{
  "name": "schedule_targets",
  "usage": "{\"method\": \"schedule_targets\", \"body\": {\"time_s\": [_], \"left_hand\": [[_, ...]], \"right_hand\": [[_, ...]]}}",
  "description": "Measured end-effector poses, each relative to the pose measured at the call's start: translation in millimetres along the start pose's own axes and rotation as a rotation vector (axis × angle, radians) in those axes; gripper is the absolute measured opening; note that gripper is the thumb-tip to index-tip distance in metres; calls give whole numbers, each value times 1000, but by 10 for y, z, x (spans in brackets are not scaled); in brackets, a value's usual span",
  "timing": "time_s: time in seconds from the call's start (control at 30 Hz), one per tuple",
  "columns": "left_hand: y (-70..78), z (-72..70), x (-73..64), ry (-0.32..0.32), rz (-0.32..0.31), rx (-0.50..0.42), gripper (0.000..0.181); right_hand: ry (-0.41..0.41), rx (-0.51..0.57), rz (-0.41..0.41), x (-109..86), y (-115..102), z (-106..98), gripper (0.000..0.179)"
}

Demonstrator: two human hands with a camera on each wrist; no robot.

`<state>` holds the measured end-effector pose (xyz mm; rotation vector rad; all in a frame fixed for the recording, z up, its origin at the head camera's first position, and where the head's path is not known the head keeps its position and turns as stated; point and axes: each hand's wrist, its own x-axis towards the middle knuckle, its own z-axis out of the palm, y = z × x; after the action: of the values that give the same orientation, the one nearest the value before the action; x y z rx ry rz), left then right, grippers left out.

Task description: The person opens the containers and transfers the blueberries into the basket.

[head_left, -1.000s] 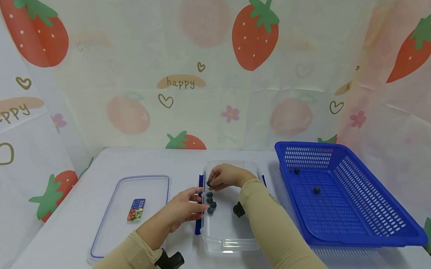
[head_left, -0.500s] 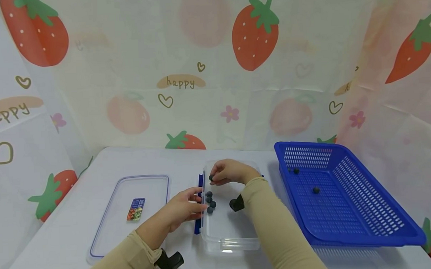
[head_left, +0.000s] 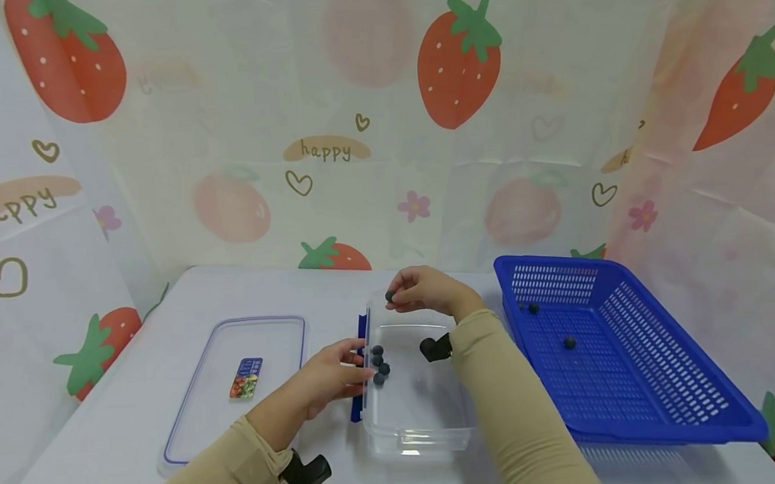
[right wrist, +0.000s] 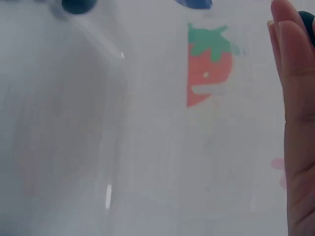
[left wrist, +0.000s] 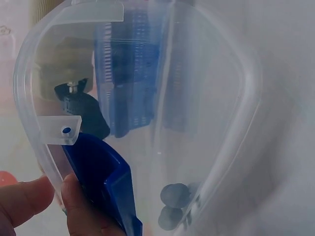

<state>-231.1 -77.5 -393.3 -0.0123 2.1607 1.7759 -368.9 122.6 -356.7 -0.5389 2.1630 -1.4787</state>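
A clear plastic container (head_left: pixel 425 411) stands on the white table, with several blueberries (head_left: pixel 378 369) along its left side. My left hand (head_left: pixel 331 376) grips that left wall near a blue locking clip (left wrist: pixel 109 184), thumb and fingers on either side of the rim in the left wrist view. Above the container's far end, my right hand (head_left: pixel 430 290) pinches one blueberry (head_left: pixel 390 296) between thumb and fingertips. In the right wrist view that blueberry (right wrist: pixel 307 24) shows only partly at the right edge.
On the right stands a blue perforated basket (head_left: pixel 663 436) with a few blueberries (head_left: pixel 570 343) in it. Left of the container lies a clear lid (head_left: pixel 201 419) with a blue seal and a printed label (head_left: pixel 245 378). A strawberry-print curtain (head_left: pixel 369 72) hangs behind the table.
My right hand has risen from the container's left side towards its far end and slightly right, keeping the pinched blueberry. The left hand and the blueberries in the container have stayed put.
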Motion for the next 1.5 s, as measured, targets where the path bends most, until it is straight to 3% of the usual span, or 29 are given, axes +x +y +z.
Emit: {"method": "schedule_targets", "body": {"time_s": [0.4, 0.77, 0.97, 1.17, 1.5], "left_hand": [[-21, 6, 7, -2, 12, 9, 59], [-21, 12, 1, -19, 21, 7, 62], [-6, 11, -17, -14, 16, 5, 62], [-14, 2, -12, -13, 20, -2, 61], [-58, -6, 20, -29, 26, -5, 61]], "right_hand": [[15, -31, -60, -182, -196, -327, 14], [69, -57, -107, -596, -353, -753, 19], [147, -44, -107, -841, -251, -1060, 19], [173, -54, -79, -1074, -68, -1330, 19], [240, -78, -2, -1315, 318, -1568, 22]]}}
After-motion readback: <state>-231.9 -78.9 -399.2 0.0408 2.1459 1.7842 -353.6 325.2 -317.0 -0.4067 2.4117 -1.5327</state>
